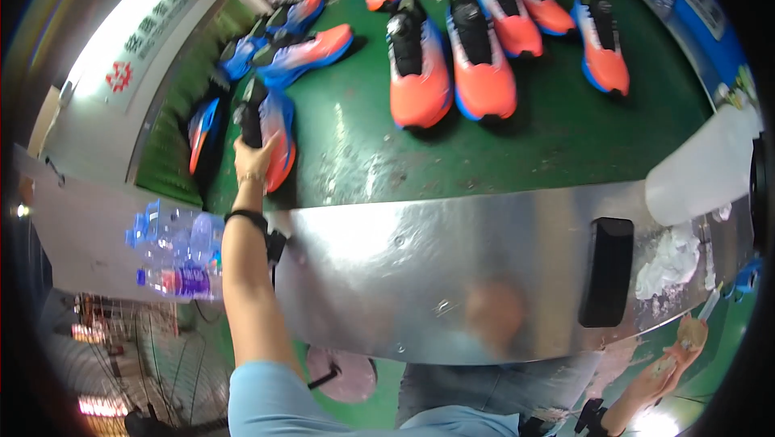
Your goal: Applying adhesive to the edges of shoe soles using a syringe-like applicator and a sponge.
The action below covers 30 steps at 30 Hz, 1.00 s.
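My left hand (254,158) is closed on an orange, blue and black running shoe (280,126) at the near left of the green belt (339,138). It grips the shoe by its side and collar, and the toe points toward me. My right hand (668,363) is low at the far right, off the metal ledge, with its fingers curled. A slim pale piece (710,305) sticks up by its fingertips; what it is I cannot make out. A pair of matching shoes (420,98) stands toe-forward in the middle of the belt.
Several more such shoes (521,33) line the belt's far side and left edge. On the metal ledge (363,276) lie a black oblong object (607,272), crumpled white material (670,262) and a translucent white container (694,171). Plastic bottles (178,235) sit left of my forearm.
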### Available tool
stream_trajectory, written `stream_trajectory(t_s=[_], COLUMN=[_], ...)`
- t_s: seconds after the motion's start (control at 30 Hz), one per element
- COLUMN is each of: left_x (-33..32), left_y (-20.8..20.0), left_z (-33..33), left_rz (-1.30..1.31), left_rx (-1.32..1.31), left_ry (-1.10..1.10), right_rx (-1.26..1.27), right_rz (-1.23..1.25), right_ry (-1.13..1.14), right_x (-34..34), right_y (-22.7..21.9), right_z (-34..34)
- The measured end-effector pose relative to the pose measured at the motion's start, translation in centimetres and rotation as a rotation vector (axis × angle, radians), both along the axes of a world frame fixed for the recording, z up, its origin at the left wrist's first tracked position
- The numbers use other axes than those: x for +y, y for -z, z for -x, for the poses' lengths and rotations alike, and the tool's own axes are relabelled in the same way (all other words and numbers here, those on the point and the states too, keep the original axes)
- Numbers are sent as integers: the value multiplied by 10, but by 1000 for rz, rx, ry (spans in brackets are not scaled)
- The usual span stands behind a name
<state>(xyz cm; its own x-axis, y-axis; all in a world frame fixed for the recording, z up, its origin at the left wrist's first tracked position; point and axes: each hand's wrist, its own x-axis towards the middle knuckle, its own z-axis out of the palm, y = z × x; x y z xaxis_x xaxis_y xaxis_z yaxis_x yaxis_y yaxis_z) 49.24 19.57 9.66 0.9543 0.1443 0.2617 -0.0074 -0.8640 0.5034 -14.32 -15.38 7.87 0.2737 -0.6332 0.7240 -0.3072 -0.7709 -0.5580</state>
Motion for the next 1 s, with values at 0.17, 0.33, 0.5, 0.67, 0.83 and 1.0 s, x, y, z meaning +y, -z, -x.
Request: stream_trajectory(t_s=[0.17, 0.33, 0.5, 0.67, 0.83, 1.0], left_x=[-20, -24, -56, -135, -187, -172], left_y=[-7, -43, -104, -145, -114, -66], left_z=[34, 75, 153, 212, 225, 177], left_rz=[15, 473, 327, -326, -377, -196], left_rx=[-87, 38, 92, 328, 393, 298], left_ry=[-178, 257, 918, 1459, 1700, 1674], right_rx=[-4, -181, -263, -239, -274, -166], right_rz=[-183, -176, -265, -260, -336, -233], right_ry=[172, -8, -75, -85, -185, -139], right_x=[-6, -9, 5, 11, 15, 9], right_y=[-3, -11, -11, -19, -28, -19], right_z=[13, 20, 16, 16, 18, 15])
